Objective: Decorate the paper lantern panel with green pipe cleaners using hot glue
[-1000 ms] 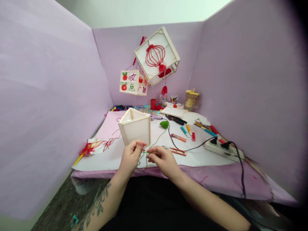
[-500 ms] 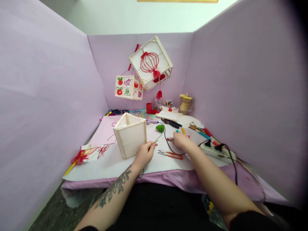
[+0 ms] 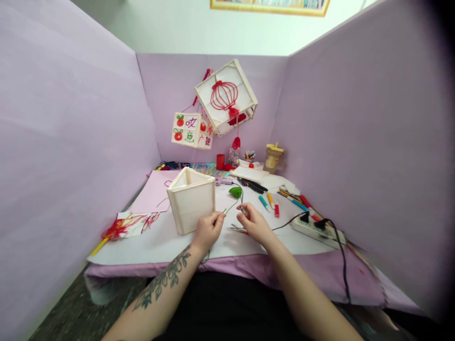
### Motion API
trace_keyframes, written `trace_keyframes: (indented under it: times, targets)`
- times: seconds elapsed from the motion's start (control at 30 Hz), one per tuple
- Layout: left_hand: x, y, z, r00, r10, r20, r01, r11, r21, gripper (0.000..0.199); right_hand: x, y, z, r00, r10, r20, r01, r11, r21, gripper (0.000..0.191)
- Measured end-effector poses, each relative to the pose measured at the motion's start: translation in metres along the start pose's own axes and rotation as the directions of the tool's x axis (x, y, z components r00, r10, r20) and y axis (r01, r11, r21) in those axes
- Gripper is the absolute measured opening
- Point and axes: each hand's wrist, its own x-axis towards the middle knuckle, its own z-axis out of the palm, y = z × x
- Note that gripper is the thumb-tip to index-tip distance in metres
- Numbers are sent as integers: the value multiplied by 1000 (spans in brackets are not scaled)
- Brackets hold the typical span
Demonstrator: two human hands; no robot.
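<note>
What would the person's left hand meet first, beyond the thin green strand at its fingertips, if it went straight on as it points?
The left hand would probably meet the small, rounded green yarn bundle ahead, though one view leaves depth unclear.

On the white paper sheet (image 3: pixel 138 248) stands the white triangular wood-framed box (image 3: pixel 194 206). To the left of it lies the tangled red yarn bundle (image 3: pixel 115 228); to the right, the rounded green yarn ball (image 3: pixel 235 192). The black-handled pliers (image 3: pixel 254 185) are slightly behind this ball, to the right. Farther right lies the white oblong power strip (image 3: pixel 316 232).
</note>
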Motion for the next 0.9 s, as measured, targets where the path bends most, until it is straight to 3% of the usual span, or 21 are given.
trace_keyframes:
  times: [0.1,0.27,0.37,0.5,0.9]
  targets:
    - [-2,0,-2,999,27,-37,-27,1000,7,33,-4,-1,10,1000,-6,-24,9,993,122,37]
    - [-3,0,-5,997,47,-68,-45,999,26,34,-1,5,18,997,70,18,-72,962,264,24]
    - [-3,1,-6,997,36,-70,-33,998,44,35,-3,9,22,997,71,-32,-63,976,210,21]
    - [-3,0,-6,997,42,-65,-38,998,51,35,-7,10,24,993,48,-110,-33,991,133,31]
    - [-4,1,-7,995,64,-72,-60,997,55,32,-4,9,18,975,15,-221,6,995,95,36]
